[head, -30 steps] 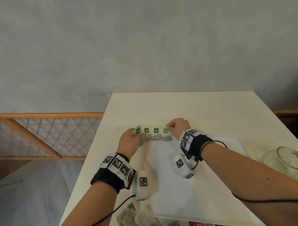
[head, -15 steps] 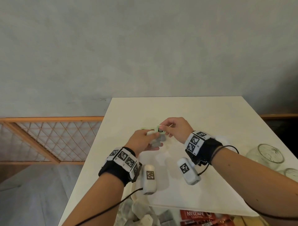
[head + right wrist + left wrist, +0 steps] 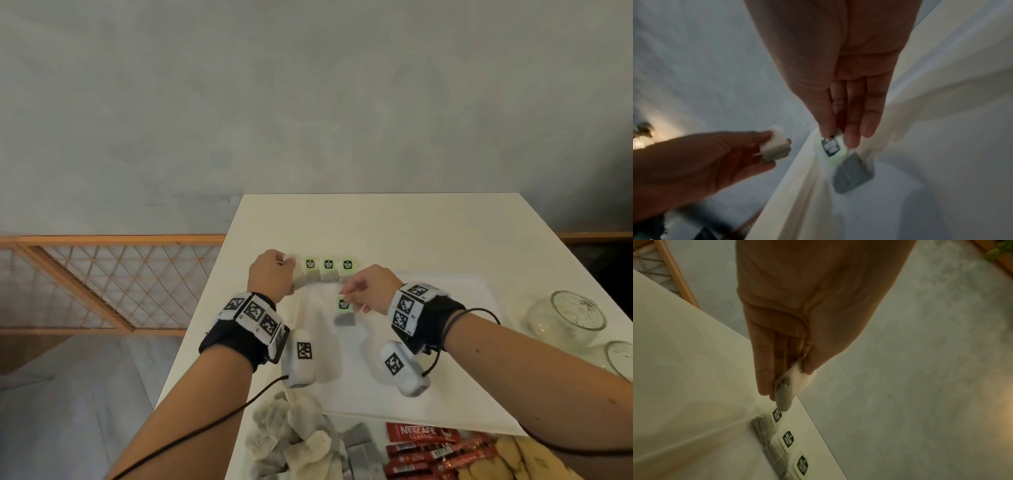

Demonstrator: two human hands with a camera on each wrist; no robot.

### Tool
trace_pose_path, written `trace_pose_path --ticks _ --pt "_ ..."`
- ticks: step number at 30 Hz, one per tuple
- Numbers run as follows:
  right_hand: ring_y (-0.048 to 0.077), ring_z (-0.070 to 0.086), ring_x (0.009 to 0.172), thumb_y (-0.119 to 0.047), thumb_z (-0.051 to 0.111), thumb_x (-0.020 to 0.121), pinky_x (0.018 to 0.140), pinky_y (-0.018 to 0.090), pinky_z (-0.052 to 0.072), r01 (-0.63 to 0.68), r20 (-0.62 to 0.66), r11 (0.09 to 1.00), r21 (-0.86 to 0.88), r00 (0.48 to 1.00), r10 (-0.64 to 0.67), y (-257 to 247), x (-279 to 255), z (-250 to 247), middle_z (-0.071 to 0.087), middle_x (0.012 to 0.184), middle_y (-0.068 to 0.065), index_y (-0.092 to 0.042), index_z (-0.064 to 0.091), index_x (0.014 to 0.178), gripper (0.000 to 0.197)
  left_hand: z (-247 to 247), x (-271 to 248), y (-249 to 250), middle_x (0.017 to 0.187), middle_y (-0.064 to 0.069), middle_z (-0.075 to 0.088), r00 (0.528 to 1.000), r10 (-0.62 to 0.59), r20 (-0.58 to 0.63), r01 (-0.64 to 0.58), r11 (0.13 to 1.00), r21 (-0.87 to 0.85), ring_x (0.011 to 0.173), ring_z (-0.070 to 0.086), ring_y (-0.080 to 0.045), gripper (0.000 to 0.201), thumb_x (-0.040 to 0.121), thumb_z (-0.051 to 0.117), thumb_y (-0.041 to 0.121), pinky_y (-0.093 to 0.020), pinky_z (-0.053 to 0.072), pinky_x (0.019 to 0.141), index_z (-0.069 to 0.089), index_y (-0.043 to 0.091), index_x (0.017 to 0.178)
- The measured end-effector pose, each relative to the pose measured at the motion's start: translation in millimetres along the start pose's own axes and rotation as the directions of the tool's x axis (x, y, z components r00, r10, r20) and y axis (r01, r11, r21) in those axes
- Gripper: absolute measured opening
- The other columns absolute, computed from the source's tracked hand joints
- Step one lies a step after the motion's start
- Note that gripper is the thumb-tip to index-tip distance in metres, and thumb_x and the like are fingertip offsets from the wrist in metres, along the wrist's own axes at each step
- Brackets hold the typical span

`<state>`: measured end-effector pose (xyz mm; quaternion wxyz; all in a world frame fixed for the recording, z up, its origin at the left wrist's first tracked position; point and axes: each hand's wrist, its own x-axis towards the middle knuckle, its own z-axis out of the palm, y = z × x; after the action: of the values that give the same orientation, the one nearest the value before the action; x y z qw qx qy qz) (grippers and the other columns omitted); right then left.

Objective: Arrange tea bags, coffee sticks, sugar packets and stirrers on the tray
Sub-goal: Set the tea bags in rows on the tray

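Fingers and thumb of the left hand (image 3: 270,275) pinch a folded tea bag (image 3: 791,386) at the left end of a row of tea bags (image 3: 328,270) laid along the far edge of the tray (image 3: 462,342); three green tags face up in that row. Right hand (image 3: 371,291), thumb against forefinger with the other fingers fairly straight, holds a second tea bag by its green tag (image 3: 830,147), the grey pouch (image 3: 853,176) hanging just below, over the tray floor and apart from the row. Both wrists are raised and the fingers point down and away from the body.

Risks, as judged: the dangling pouch may swing or twist on its string and land crooked or tag-down; the left hand, being so close to the row, may nudge the nearest bag out of line when it lets go.

Remaining stock lies at the near table (image 3: 376,222) edge: loose tea bags (image 3: 294,431), red coffee sticks (image 3: 431,452) and pale packets (image 3: 520,459), probably sugar. No stirrers can be made out. Glass jars (image 3: 565,315) stand to the right.
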<state>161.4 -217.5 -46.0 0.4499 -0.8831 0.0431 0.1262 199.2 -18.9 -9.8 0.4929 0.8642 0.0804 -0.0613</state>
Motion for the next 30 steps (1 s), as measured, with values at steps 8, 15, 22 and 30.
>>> trace_pose_path --ticks 8,15,22,30 --pt "0.014 0.060 0.084 -0.020 0.071 0.085 0.074 0.022 0.044 0.072 -0.174 0.991 -0.110 0.981 -0.091 -14.2 40.7 28.5 0.072 0.093 0.002 -0.016 0.077 0.095 0.012 -8.1 13.1 -15.1 0.088 -0.004 0.068 0.998 -0.016 -0.063 0.012 0.998 -0.062 0.078 0.070 -0.029 0.016 0.091 0.058 0.028 -0.047 0.060 0.076 0.066 0.014 0.093" --pt "0.014 0.063 0.086 -0.020 0.067 0.088 0.073 0.023 0.044 0.124 -0.183 0.980 -0.156 0.971 -0.152 -24.0 69.3 38.8 0.072 0.093 0.000 -0.020 0.076 0.095 0.011 -9.0 23.4 -26.6 0.090 -0.009 0.070 0.998 -0.044 -0.047 0.039 0.995 -0.095 0.084 0.069 -0.031 0.016 0.093 0.054 0.022 -0.044 0.060 0.077 0.069 0.014 0.092" --pt "0.016 0.063 0.088 -0.021 0.069 0.086 0.080 0.029 0.051 0.075 -0.258 0.987 -0.145 0.960 -0.110 -22.8 75.8 31.9 0.070 0.093 -0.001 -0.020 0.074 0.091 0.008 -3.3 23.5 -31.6 0.095 -0.008 0.072 1.000 0.020 -0.022 -0.022 0.993 -0.112 0.081 0.070 -0.024 0.017 0.095 0.055 0.015 -0.039 0.060 0.075 0.069 0.013 0.104" --pt "0.012 0.059 0.073 -0.033 0.070 0.086 0.072 0.025 0.051 0.198 -0.213 0.972 0.125 0.962 -0.169 -32.5 46.8 18.1 0.067 0.085 -0.001 -0.018 0.073 0.096 0.018 6.2 14.5 -15.9 0.086 -0.004 0.074 0.987 0.137 0.086 -0.121 0.979 -0.166 0.072 0.066 -0.013 0.018 0.091 0.065 0.017 -0.030 0.056 0.067 0.072 0.017 0.107"
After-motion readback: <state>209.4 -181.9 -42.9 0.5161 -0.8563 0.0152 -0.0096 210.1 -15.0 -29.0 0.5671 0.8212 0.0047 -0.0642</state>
